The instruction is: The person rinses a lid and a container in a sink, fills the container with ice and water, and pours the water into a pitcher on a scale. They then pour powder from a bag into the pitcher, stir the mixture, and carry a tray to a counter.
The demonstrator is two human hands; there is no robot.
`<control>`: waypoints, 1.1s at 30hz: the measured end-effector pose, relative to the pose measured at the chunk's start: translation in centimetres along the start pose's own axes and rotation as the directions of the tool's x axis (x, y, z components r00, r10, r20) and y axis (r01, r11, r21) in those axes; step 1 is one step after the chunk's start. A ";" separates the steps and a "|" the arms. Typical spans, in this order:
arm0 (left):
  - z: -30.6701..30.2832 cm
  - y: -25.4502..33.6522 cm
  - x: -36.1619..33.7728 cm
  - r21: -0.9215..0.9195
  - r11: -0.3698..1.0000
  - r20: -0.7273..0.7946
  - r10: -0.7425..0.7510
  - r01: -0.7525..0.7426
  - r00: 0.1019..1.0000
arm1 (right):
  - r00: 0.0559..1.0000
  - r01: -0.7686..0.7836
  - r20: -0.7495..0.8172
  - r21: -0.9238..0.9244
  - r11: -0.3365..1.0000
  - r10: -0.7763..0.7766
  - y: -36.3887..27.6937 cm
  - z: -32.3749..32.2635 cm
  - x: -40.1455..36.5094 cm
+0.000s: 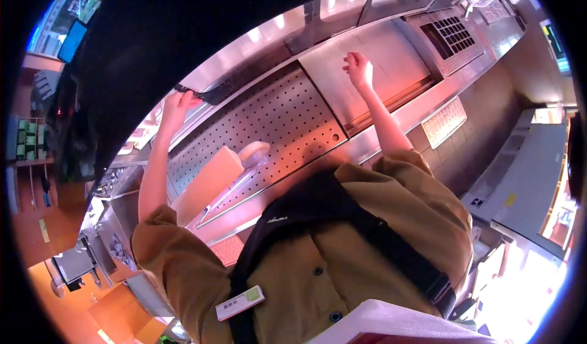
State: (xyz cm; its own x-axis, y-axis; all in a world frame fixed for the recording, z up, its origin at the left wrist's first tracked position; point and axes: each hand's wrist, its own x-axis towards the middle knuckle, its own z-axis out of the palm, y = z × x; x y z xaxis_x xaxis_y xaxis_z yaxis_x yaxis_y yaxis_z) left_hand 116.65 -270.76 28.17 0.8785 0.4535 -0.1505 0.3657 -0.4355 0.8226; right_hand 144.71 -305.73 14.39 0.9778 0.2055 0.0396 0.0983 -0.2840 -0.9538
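Observation:
At the upper left, my left hand (179, 103) is closed round the end of a black utensil (217, 93), whose dark flat part extends to the right along the back edge of the perforated metal tray. My right hand (359, 72) is over the smooth metal surface (391, 56), its fingers partly bent and apart with nothing between them. Below my left hand, a pale box-like container (211, 179) with a rounded handle (254, 151) stands on the perforated tray (275, 111).
A metal panel with a grid of dark slots (452, 37) lies at the upper right. A textured plate (444, 122) is beyond the counter's front edge. Grey cabinets (520, 179) stand at the right, and shelves (30, 139) at the far left.

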 end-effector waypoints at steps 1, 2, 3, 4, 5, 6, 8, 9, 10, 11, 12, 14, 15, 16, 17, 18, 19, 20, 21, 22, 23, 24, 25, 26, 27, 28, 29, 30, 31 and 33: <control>0.0 -0.1 0.1 0.016 1.000 -0.001 -0.005 0.005 1.000 | 0.999 0.043 0.011 -0.169 0.985 -0.042 0.6 -0.4 0.3; -0.1 -0.2 0.1 0.019 1.000 -0.012 -0.016 0.016 1.000 | 0.990 0.140 -0.002 -0.231 0.963 -0.144 1.0 -0.3 0.9; 0.0 -0.3 0.1 0.018 0.999 -0.024 -0.026 0.026 0.999 | 0.969 0.235 -0.007 -0.294 0.926 -0.248 -0.2 -0.2 1.3; 0.2 -0.3 0.1 0.018 0.999 -0.035 -0.035 0.036 0.999 | 0.937 0.324 -0.006 -0.357 0.876 -0.349 -1.8 -0.1 1.7; 0.1 -0.2 -0.1 0.118 0.992 -0.057 -0.030 0.036 0.998 | 0.882 0.409 -0.079 -0.359 0.839 -0.464 -4.3 0.3 2.0; -0.1 0.2 -0.3 0.219 0.975 -0.077 -0.021 0.037 0.997 | 0.809 0.487 -0.153 -0.368 0.792 -0.568 -6.7 0.9 2.4; -0.2 0.6 -0.5 0.240 0.971 -0.133 0.014 0.019 0.991 | 0.677 0.599 -0.126 -0.478 0.642 -0.725 -7.8 2.0 5.4; 0.0 0.9 -0.8 0.143 0.989 -0.223 -0.015 0.048 0.975 | 0.684 0.564 -0.131 -0.529 0.635 -0.717 -8.1 2.7 5.8; 0.3 1.3 -1.2 0.048 0.996 -0.299 -0.053 0.071 0.953 | 0.698 0.517 -0.141 -0.578 0.631 -0.702 -8.3 3.1 5.7; 0.4 1.7 -1.6 -0.072 0.997 -0.314 -0.045 0.023 0.948 | 0.717 0.495 -0.112 -0.613 0.615 -0.688 -8.3 2.7 5.5; 1.4 3.9 -2.3 -0.287 0.958 -0.344 -0.088 -0.015 0.935 | 0.670 0.447 -0.155 -0.697 0.561 -0.726 -9.0 2.7 5.1; 1.7 4.3 -2.3 -0.277 0.960 -0.291 -0.063 -0.021 0.955 | 0.728 0.478 -0.110 -0.626 0.616 -0.677 -9.4 1.7 4.9; 1.9 4.3 -1.9 -0.278 0.960 -0.298 -0.070 -0.016 0.952 | 0.751 0.480 -0.100 -0.595 0.645 -0.652 -9.7 1.3 4.7; 1.9 4.6 -1.7 -0.188 0.982 -0.233 -0.048 0.004 0.971 | 0.780 0.485 -0.062 -0.567 0.665 -0.622 -9.9 0.5 4.5; 2.2 4.8 -1.2 -0.134 0.991 -0.208 -0.048 0.020 0.977 | 0.758 0.537 -0.009 -0.560 0.631 -0.653 -9.6 -0.4 4.8; 2.6 4.7 -0.7 -0.078 0.996 -0.186 -0.048 0.034 0.981 | 0.730 0.588 0.043 -0.548 0.595 -0.682 -9.4 -1.4 5.2; 3.5 5.5 0.2 -0.110 0.994 -0.145 -0.007 -0.009 0.989 | 0.891 0.452 0.139 -0.369 0.812 -0.432 -10.6 -2.9 5.2; 4.4 6.2 0.9 -0.115 0.993 -0.095 0.018 -0.029 0.995 | 0.807 0.564 -0.024 -0.261 0.783 -0.589 -7.1 -2.8 8.0; 5.5 8.7 1.0 -0.073 0.996 -0.017 -0.053 0.052 0.998 | 0.833 0.463 -0.172 -0.306 0.832 -0.527 -8.9 -4.3 7.2; 7.2 10.8 1.5 -0.153 0.988 0.003 -0.013 0.013 1.000 | 0.829 0.397 -0.291 -0.295 0.869 -0.477 -9.7 -5.6 7.0; 7.6 12.4 2.8 -0.069 0.995 0.170 -0.057 0.069 0.984 | 0.777 0.381 -0.480 -0.157 0.911 -0.408 -11.8 -6.3 5.2; 9.5 14.5 3.2 -0.182 0.970 0.156 0.189 -0.160 0.969 | 0.716 0.449 -0.547 -0.113 0.886 -0.433 -11.0 -6.0 5.3; 10.0 13.4 5.3 -0.255 0.950 0.214 0.236 -0.179 0.948 | 0.802 0.467 -0.434 0.030 0.884 -0.409 -11.9 -5.7 3.7; 9.2 13.7 6.2 0.010 0.998 0.205 -0.063 0.062 0.977 | 0.870 0.455 -0.295 0.168 0.874 -0.396 -13.0 -5.3 0.9; 7.9 13.9 5.4 -0.070 0.995 0.342 0.089 -0.069 0.936 | 0.856 0.516 -0.154 0.191 0.835 -0.494 -13.5 -3.7 -1.3; 5.5 9.8 4.5 -0.412 0.905 0.255 0.005 0.104 0.967 | 0.815 0.567 -0.009 0.224 0.793 -0.580 -13.6 -2.0 -3.9; 4.5 10.9 2.2 -0.100 0.993 0.253 -0.035 0.062 0.967 | 0.798 0.449 0.291 0.295 0.843 -0.527 -14.1 -0.3 -7.4; 3.6 13.2 -0.3 0.225 0.974 0.253 -0.083 0.025 0.964 | 0.695 0.321 0.563 0.314 0.894 -0.447 -14.7 1.4 -10.7; 1.7 12.6 -3.5 0.248 0.966 0.280 -0.006 -0.066 0.960 | 0.501 0.547 0.590 0.352 0.760 -0.633 -14.1 3.4 -13.2; -1.9 11.3 -11.7 0.176 0.984 0.262 -0.009 -0.039 0.965 | 0.214 0.620 0.770 0.368 0.693 -0.601 -13.1 5.9 -16.8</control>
State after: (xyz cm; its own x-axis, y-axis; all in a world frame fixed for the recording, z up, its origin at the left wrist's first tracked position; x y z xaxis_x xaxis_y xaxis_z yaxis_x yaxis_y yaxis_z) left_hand 109.88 -279.49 40.27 0.9252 0.2372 -0.2961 0.3794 -0.5828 0.7186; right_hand 125.87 -299.89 24.49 0.0079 0.9360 0.3519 0.6061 0.2754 -0.7462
